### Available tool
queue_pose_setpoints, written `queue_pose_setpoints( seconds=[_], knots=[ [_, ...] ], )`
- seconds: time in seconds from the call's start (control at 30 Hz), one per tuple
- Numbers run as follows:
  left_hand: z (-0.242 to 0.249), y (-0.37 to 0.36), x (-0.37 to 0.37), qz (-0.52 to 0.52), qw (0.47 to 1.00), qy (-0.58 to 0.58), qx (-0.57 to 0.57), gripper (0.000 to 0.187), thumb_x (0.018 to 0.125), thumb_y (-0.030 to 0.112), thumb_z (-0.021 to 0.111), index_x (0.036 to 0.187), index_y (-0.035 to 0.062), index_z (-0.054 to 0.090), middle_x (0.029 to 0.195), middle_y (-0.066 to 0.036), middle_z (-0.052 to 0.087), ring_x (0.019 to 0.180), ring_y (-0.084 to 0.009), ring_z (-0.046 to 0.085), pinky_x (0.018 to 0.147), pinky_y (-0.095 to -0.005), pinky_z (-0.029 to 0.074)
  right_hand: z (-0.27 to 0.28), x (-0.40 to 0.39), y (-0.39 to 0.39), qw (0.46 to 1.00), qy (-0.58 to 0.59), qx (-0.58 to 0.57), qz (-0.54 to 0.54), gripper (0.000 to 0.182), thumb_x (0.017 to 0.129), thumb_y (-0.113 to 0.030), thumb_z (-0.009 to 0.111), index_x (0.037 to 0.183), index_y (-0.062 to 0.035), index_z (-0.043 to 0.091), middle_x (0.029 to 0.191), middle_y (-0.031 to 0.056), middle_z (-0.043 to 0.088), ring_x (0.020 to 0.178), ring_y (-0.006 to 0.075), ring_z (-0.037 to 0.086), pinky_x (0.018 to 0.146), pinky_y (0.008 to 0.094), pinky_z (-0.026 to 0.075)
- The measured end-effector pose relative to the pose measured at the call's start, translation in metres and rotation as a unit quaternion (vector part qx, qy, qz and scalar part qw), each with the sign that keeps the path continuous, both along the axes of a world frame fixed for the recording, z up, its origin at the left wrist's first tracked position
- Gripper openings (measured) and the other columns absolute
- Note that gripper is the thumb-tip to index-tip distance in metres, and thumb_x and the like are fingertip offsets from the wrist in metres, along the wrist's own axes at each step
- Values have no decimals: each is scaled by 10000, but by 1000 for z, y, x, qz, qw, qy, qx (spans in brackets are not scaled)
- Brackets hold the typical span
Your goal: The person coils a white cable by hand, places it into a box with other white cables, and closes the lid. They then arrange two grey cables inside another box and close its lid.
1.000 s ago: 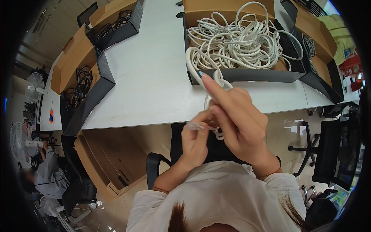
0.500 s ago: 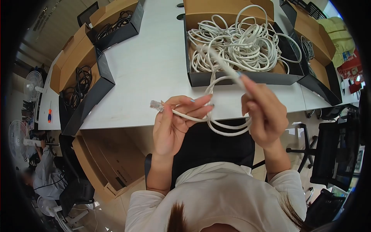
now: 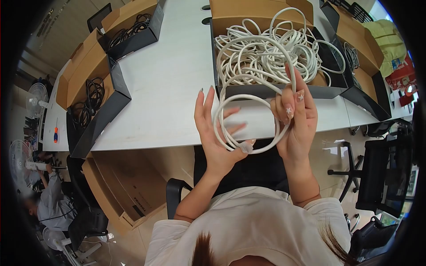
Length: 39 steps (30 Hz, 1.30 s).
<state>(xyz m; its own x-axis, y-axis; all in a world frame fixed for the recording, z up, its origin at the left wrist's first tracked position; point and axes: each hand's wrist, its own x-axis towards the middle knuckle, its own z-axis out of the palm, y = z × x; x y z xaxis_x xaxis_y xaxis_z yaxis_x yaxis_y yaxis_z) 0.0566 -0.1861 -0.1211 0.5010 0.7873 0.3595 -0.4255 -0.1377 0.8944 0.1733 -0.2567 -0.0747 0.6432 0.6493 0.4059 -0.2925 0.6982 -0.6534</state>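
Note:
A white network cable (image 3: 255, 37) runs in loose loops between my two hands, in front of the box. My right hand (image 3: 298, 117) is closed on the cable, gathering several strands between fingers and thumb. My left hand (image 3: 220, 144) has its fingers spread, some reaching through the loop, while its thumb lies on the lower part of the coil. Beside that thumb tip is the cable's clear plug (image 3: 246, 147). Behind the hands, an open dark box (image 3: 248, 91) on the table holds a tangled heap of white cables (image 3: 288, 48).
Open boxes with black cables (image 3: 94, 99) stand at the left, and a box with grey cable (image 3: 351, 55) is at the right. A screwdriver (image 3: 56, 133) lies at the table's left end. Below are a cardboard box (image 3: 146, 177) and office chairs (image 3: 384, 177). Another person (image 3: 55, 199) is at far left.
My right hand has turned and now grips gathered loops. My left hand has shifted right and spread its fingers, and the plug has moved right to the coil. The cable forms rounder loops.

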Motion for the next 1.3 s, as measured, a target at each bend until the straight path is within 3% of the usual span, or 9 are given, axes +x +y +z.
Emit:
queue_pose_setpoints(
  seconds=[0.23,0.37,0.43,0.5,0.7,0.77,0.87,0.97,1.3],
  knots=[
    [-2,-6,-12,-2,970,-161,-182,999,744,12,723,1467,139,45,1438,-196,323,764,-108,560,612,-210,506,-15,-10,2,973,-133,-70,-176,423,976,-132,426,1348,64,386,834,79,566,764,115,511,719,252,422],
    [3,-6,-10,-8,954,-110,-279,611,886,18,547,1424,40,257,1349,-194,455,663,-45,518,573,-174,457,-26,-14,2,978,-125,-82,-144,447,964,-149,429,1346,75,374,890,97,564,835,129,504,781,272,405],
    [5,-11,-13,-88,923,-89,-364,441,1000,232,410,1377,14,341,1162,-126,592,548,-42,460,514,-170,414,-28,-13,5,985,-103,-69,-122,442,958,-138,435,1342,74,382,886,100,561,844,132,503,785,274,408],
    [-2,-17,-13,-105,906,-94,-399,407,1017,338,341,1270,31,428,808,-30,584,464,-44,377,455,-171,365,-37,-8,8,978,-123,-80,-145,418,946,-111,455,1326,57,409,1086,131,565,982,163,526,867,294,419],
    [-4,-12,-11,-59,932,-179,-311,295,1026,340,286,940,102,438,589,48,300,419,-7,229,363,-152,228,-39,-2,-8,948,-165,-186,-198,389,924,-70,494,1294,38,446,1310,119,467,1142,214,504,954,323,399],
    [-1,-11,-10,-22,940,-157,-303,291,1026,337,287,903,110,420,568,49,295,401,-10,220,352,-156,220,-37,-3,-22,881,-314,-176,-306,356,898,-80,525,1241,18,513,1290,146,501,1142,264,509,958,366,400],
    [0,-8,-11,-2,946,-142,-291,292,1026,338,286,897,111,417,558,48,293,397,-13,221,352,-157,221,-33,-2,-45,668,-601,-169,-406,284,845,-181,646,1096,-50,631,1198,144,582,1131,353,509,964,418,402],
    [1,-8,-10,-2,945,-145,-293,295,1025,342,287,897,110,416,558,46,295,389,-17,217,346,-160,217,-19,-13,-36,571,-706,-241,-343,290,748,-190,690,1034,-143,684,999,-16,643,1012,196,568,1024,414,325],
    [8,5,-26,-62,958,-137,-242,325,1020,359,283,995,80,447,547,57,305,357,-9,214,320,-154,209,-25,-1,-40,571,-767,-120,-268,330,664,-94,647,990,-72,691,872,3,594,806,145,569,956,417,434]
  ],
)
